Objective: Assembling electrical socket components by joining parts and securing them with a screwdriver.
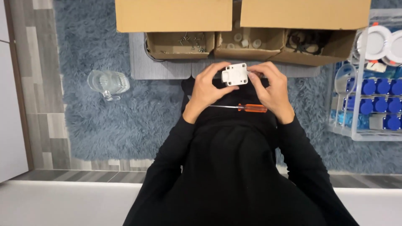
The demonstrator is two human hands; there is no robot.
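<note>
A small white squarish plastic block with rounded corners is held in front of the person's chest, above the lap, its flat face turned up toward the camera and its slightly longer side running left to right; a short tab sticks out on its left edge. The left hand curls around the block's left and lower side, fingers bent and thumb pressed near the lower edge, so the hand is mostly closed on it. The right hand meets it from the right, fingers curled over the upper right corner, also closed on the block. Both forearms in black sleeves angle inward from the elbows, wrists bent so the hands come together. Beneath them, across the black-clothed lap, a screwdriver with a translucent orange handle lies almost level, handle to the right and thin metal shaft pointing left. Beyond the hands stands a row of three open brown cardboard boxes, flaps raised, holding small parts. A clear glass jug sits on the shaggy blue-grey rug to the left. On the right a clear plastic rack holds round blue-capped items.
</note>
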